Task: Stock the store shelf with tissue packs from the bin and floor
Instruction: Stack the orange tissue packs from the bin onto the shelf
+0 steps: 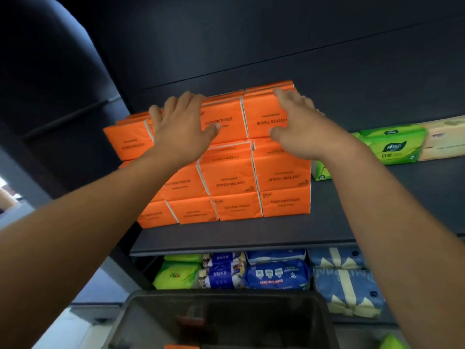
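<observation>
Several orange tissue packs [231,182] marked COTTON TISSUE stand stacked three rows high on the dark shelf [251,235]. My left hand [183,122] lies flat with spread fingers on the top row's left packs. My right hand [299,122] rests the same way on the top right pack [261,119]. Neither hand grips anything. Below me is the grey bin [226,321]; an orange pack's edge [181,346] shows at the bottom of the view.
Green packs [392,143] and cream packs [442,139] lie to the right on the same shelf. The lower shelf holds green, blue and ribbon-printed packs [347,285]. A dark upright panel borders the shelf on the left.
</observation>
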